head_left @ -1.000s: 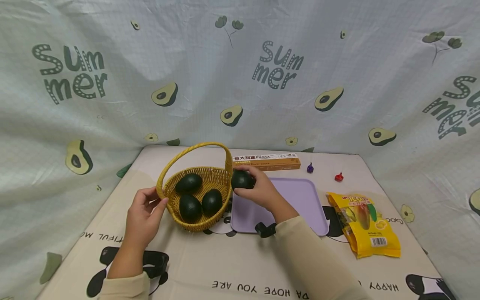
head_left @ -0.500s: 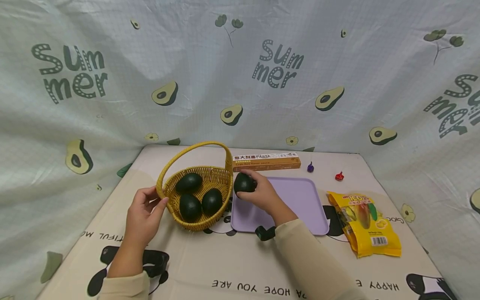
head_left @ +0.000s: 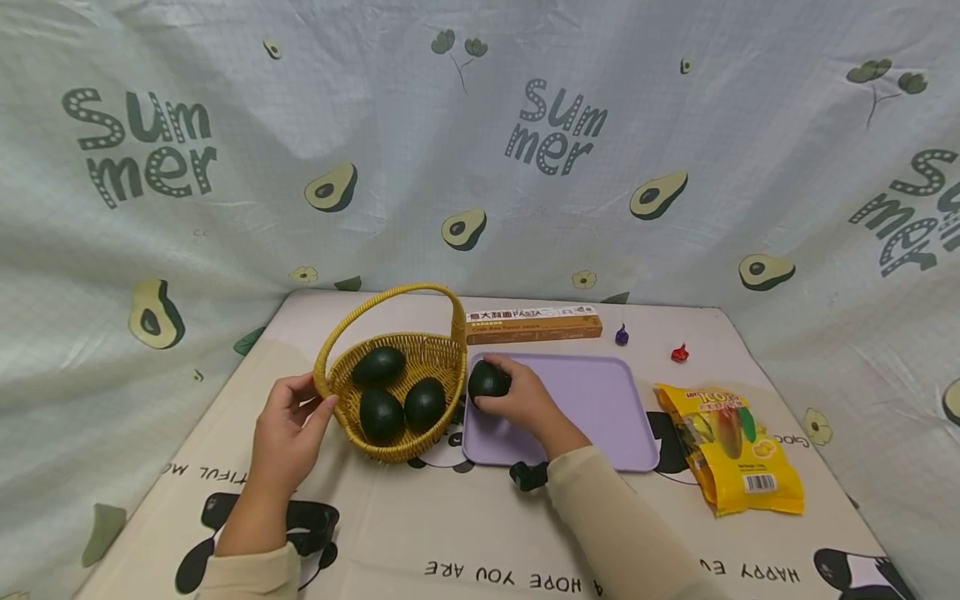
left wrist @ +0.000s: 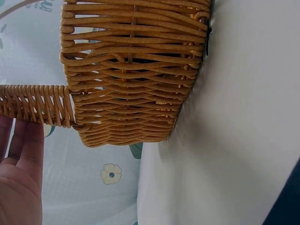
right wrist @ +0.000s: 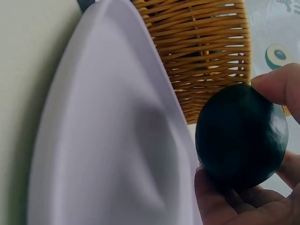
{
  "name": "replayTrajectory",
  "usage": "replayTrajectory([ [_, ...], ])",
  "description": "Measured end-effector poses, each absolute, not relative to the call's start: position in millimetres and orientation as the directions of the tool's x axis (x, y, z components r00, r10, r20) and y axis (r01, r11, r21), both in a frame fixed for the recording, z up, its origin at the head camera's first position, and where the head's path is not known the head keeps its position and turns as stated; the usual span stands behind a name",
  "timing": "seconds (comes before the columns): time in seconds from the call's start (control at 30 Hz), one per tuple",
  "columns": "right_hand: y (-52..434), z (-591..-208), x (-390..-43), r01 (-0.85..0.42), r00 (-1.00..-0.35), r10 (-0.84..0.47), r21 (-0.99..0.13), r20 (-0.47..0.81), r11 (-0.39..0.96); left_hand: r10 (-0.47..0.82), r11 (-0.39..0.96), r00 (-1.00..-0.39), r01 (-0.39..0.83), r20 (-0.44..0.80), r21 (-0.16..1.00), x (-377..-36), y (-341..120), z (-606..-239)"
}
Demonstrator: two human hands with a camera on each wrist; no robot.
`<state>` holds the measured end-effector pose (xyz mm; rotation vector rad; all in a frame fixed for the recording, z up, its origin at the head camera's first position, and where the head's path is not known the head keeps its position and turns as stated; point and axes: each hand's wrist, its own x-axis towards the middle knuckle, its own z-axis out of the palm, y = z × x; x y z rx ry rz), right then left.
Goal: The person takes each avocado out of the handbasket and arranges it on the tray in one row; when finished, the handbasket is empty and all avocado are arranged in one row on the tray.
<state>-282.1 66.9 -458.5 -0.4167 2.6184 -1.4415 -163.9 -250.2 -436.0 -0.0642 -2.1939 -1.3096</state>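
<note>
My right hand grips a dark green avocado low over the left part of a lilac tray. The right wrist view shows the same avocado held between thumb and fingers, just above the tray. A yellow wicker basket with a hoop handle stands left of the tray and holds three more avocados. My left hand rests against the basket's left rim, fingers straight; in the left wrist view those fingers lie beside the basket.
A long pasta box lies behind the tray. A purple sweet and a red sweet sit at the back right. A yellow snack bag lies right of the tray. A patterned cloth wall surrounds the table.
My right hand has carried the avocado away from the basket rim and lowered it toward the tray's left part. The left hand and basket have stayed put.
</note>
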Motion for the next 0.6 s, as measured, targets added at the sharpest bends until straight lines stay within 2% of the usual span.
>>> replayTrajectory([
  [0.6, 61.4, -469.0, -279.9, -0.178, -0.95, -0.311, -0.797, -0.013, 0.577, -0.228, 0.502, -0.827, 0.352, 0.514, 0.79, -162.5, -250.3, -436.5],
])
